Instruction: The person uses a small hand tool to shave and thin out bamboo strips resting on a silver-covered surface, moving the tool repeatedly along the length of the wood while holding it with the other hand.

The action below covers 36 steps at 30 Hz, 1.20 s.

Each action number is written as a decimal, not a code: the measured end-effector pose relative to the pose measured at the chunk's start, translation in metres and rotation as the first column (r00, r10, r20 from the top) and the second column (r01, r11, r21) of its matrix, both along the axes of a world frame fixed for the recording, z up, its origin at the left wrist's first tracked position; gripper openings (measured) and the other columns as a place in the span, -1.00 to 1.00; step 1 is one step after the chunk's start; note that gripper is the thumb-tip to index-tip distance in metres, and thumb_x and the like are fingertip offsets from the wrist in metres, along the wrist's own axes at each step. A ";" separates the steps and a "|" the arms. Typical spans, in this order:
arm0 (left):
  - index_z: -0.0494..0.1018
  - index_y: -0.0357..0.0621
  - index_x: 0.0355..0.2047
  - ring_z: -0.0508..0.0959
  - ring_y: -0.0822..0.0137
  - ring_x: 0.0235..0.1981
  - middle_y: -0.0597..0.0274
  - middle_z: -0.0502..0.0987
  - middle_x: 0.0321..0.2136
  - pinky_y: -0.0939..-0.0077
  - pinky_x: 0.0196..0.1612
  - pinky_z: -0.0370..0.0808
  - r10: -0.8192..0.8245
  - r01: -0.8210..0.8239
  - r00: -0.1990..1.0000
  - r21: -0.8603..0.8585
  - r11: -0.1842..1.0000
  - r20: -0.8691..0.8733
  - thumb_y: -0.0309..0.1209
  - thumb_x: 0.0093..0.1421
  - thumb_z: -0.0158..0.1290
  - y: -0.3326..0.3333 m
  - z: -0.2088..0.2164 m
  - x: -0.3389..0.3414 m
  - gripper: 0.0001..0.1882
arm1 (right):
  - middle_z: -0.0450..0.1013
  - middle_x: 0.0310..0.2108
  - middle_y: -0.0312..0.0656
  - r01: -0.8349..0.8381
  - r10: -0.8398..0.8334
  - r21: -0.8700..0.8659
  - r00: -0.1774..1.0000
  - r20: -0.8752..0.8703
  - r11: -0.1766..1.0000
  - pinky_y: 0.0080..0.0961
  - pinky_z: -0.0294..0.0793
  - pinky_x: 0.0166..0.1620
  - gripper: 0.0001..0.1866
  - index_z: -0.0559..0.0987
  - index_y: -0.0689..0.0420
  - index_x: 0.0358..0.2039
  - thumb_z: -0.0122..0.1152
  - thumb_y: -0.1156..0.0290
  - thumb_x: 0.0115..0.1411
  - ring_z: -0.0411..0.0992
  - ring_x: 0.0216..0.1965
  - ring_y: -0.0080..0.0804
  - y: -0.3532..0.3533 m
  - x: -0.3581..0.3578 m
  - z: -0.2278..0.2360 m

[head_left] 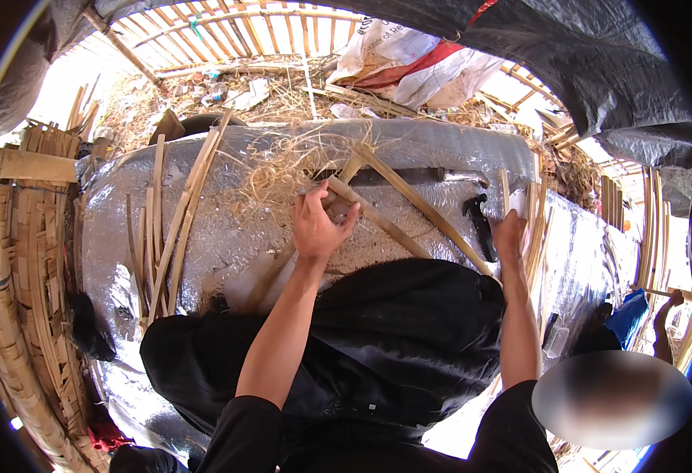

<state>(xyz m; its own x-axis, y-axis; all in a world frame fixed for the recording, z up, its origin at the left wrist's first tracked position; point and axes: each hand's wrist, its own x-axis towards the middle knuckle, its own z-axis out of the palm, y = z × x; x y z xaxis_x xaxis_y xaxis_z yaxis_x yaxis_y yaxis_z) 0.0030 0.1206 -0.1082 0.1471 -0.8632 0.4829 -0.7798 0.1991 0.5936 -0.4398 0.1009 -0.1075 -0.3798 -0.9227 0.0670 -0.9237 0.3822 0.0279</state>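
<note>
My left hand (320,229) reaches over the silver sheet with thumb and fingers apart. Its fingertips are at the upper end of a bamboo stick (389,227), close to where other sticks cross. Another bamboo stick (425,201) slants past it towards my right knee. My right hand (509,235) is closed at the right, around what looks like a thin bamboo strip (505,189) rising above the fist; the fingers are partly hidden. Beyond the sticks lies a long dark tool (401,176), maybe a blade, with a curved shiny end. A black object (480,225) of unclear kind lies beside my right hand.
Curly bamboo shavings (283,169) heap beyond my left hand. Long bamboo strips (180,221) lean at the left, more strips (537,229) at the right. A silver sheet (102,236) covers the ground. Woven bamboo (35,276) stands left; another person (614,398) is at lower right.
</note>
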 end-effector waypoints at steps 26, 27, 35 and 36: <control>0.41 -0.20 0.08 0.58 0.04 -0.25 0.12 0.59 -0.22 0.13 -0.13 0.52 0.018 -0.016 1.000 -0.108 0.994 0.014 -0.08 0.05 0.49 -0.002 -0.004 -0.001 -0.27 | 0.69 -0.32 0.03 0.026 0.072 -0.190 0.868 0.491 0.981 -0.17 0.65 -0.07 -0.79 0.73 0.24 -0.27 0.38 0.35 0.19 0.70 -0.22 -0.03 0.012 -0.042 -0.025; 0.41 -0.20 0.08 0.58 0.04 -0.25 0.12 0.59 -0.22 0.13 -0.13 0.52 0.018 -0.016 1.000 -0.107 0.994 0.019 -0.08 0.05 0.49 -0.002 -0.004 -0.001 -0.26 | 0.69 -0.33 0.03 0.019 0.091 -0.215 0.867 0.489 0.976 -0.17 0.64 -0.09 -0.79 0.72 0.24 -0.25 0.38 0.36 0.19 0.69 -0.23 -0.03 0.012 -0.044 -0.023; 0.33 -0.21 -0.03 0.61 -0.06 -0.14 -0.04 0.65 0.04 0.05 -0.03 0.54 0.002 -0.002 1.000 0.001 1.000 -0.003 -0.12 0.05 0.51 0.002 -0.001 -0.001 -0.29 | 0.62 -0.29 -0.03 -0.274 0.404 -0.405 0.871 0.280 0.872 -0.15 0.61 -0.21 -0.79 0.64 0.17 -0.14 0.40 0.40 0.25 0.66 -0.27 -0.08 0.002 0.042 0.039; 0.33 -0.20 -0.03 0.61 -0.05 -0.14 -0.03 0.65 0.05 0.05 -0.03 0.54 0.003 -0.003 1.000 0.003 1.000 -0.017 -0.12 0.05 0.51 0.002 -0.002 0.000 -0.29 | 0.62 -0.30 -0.03 -0.289 0.414 -0.384 0.860 0.299 0.877 -0.15 0.61 -0.20 -0.79 0.64 0.17 -0.14 0.40 0.39 0.25 0.66 -0.26 -0.08 0.002 0.062 0.051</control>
